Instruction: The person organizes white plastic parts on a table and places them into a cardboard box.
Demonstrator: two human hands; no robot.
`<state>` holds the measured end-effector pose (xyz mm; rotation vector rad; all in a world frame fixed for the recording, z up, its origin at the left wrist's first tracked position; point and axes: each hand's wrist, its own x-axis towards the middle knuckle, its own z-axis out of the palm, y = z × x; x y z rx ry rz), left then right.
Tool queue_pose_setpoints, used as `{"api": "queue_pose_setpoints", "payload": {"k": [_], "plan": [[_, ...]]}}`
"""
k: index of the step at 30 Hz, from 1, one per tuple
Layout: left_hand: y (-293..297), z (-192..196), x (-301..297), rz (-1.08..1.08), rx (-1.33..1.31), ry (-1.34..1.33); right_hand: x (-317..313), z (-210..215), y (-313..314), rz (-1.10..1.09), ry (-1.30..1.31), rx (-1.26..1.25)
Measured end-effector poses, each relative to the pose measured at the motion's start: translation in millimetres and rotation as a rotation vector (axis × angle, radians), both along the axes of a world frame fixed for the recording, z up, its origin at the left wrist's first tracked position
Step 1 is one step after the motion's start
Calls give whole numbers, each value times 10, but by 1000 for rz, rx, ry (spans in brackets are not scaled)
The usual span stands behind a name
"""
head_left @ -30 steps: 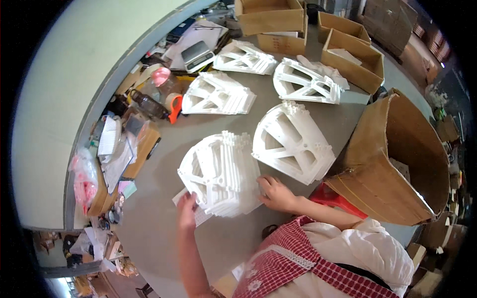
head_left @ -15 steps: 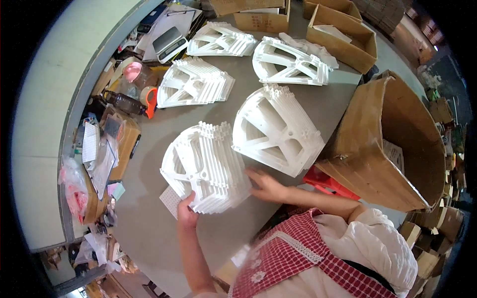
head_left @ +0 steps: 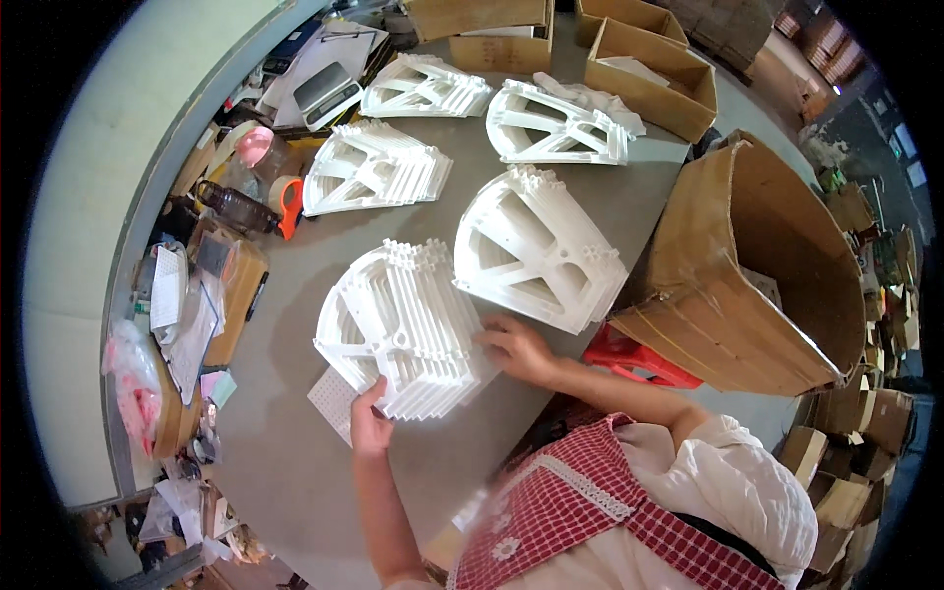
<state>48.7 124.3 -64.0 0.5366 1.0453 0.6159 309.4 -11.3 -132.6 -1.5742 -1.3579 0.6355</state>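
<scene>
A grey tabletop [head_left: 285, 482] is spreading out beneath and beyond both hands, in a workspace crowded with boxes and loose items. Directly between the hands, a near stack of white frames [head_left: 403, 329] is standing on it, its fan-shaped pieces lining up one behind another. The left hand [head_left: 371, 418] is partly closing on the stack's near left corner, thumb showing against the outer piece; its other fingers are mostly hiding from view. The right hand [head_left: 519, 349] is curving half open at the stack's right end, fingertips seemingly touching the edges; whether it is gripping them cannot be told. Just beside the left hand, a perforated white sheet [head_left: 329, 398] is poking out from under the stack.

Just beyond the right hand, a second white stack [head_left: 544, 254] is leaning at a slant. Farther ahead of the hands, three more white stacks [head_left: 379, 169] are resting on the table. To the right of the right hand, a red plastic object [head_left: 644, 362] is lying beside a large cardboard box [head_left: 703, 320]. Well ahead and left of the left hand, a dark brown bottle [head_left: 236, 206] is lying beside an orange item [head_left: 287, 205].
</scene>
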Motion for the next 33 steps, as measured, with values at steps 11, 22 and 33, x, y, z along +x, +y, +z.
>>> {"api": "queue_pose_setpoints", "payload": {"k": [11, 22, 33], "plan": [[-41, -209, -83, -55, 102, 115, 68, -107, 25, 76, -82, 74], [-25, -186, -132, -21, 1, 36, 114, -131, 51, 152, -304, 171], [-173, -86, -24, -65, 22, -22, 161, -104, 79, 186, 52, 39]]}}
